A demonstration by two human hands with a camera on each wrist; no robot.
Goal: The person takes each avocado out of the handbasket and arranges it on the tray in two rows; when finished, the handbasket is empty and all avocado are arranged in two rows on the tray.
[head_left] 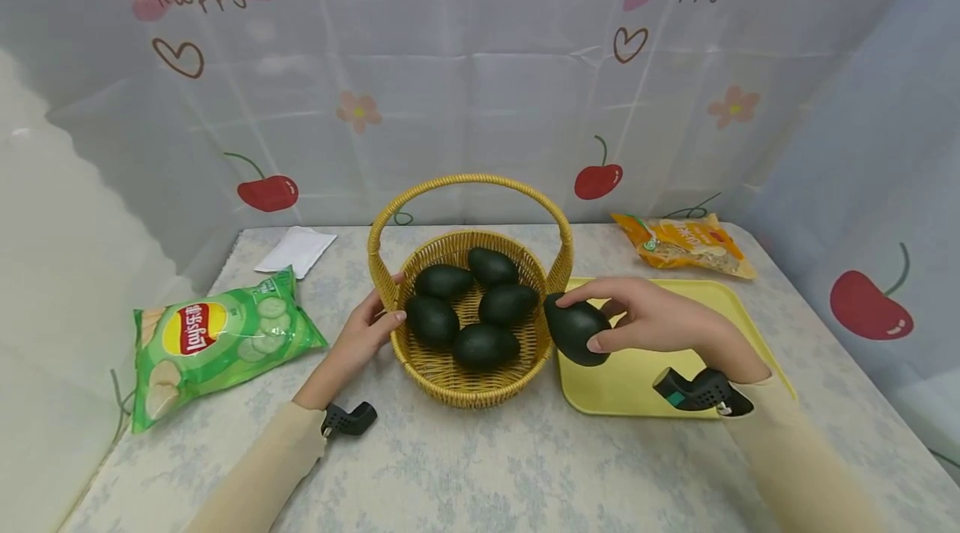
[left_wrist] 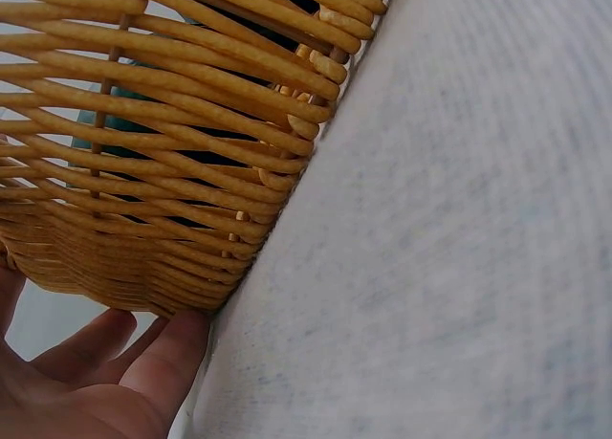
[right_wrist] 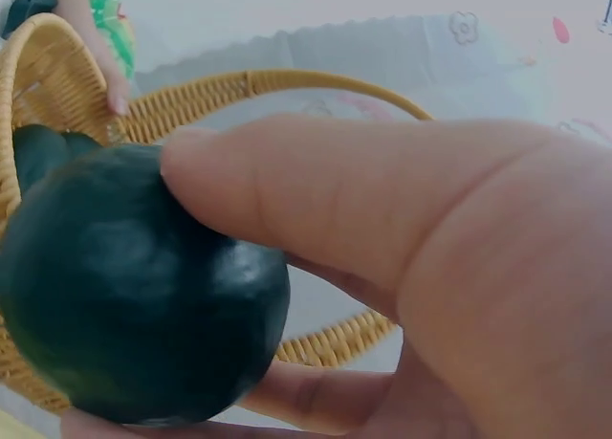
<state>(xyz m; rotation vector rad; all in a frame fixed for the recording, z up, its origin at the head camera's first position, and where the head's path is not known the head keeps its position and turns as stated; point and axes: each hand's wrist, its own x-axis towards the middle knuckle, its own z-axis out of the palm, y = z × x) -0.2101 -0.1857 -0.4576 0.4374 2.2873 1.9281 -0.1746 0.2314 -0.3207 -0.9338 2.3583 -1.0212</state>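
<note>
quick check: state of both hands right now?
Left hand: fingers rest on the basket rim, steadying it.
Right hand: grips an avocado between basket and tray.

Both arms are in long cream, kind of pale beige sleeves that run right down to the wrists, plain fabric with no print or logo that I can make out. The left hand (head_left: 365,333) and right hand (head_left: 660,320) are bare, no gloves, rings or watch showing. Each wrist has a small black gadget strapped on the underside: the left wrist unit (head_left: 349,419) is a stubby black L-shaped piece poking out past the cuff, and the right wrist unit (head_left: 701,391) is a chunkier black block with a teal-green bit on its front end and a small shiny metal-looking part near the cuff.
</note>
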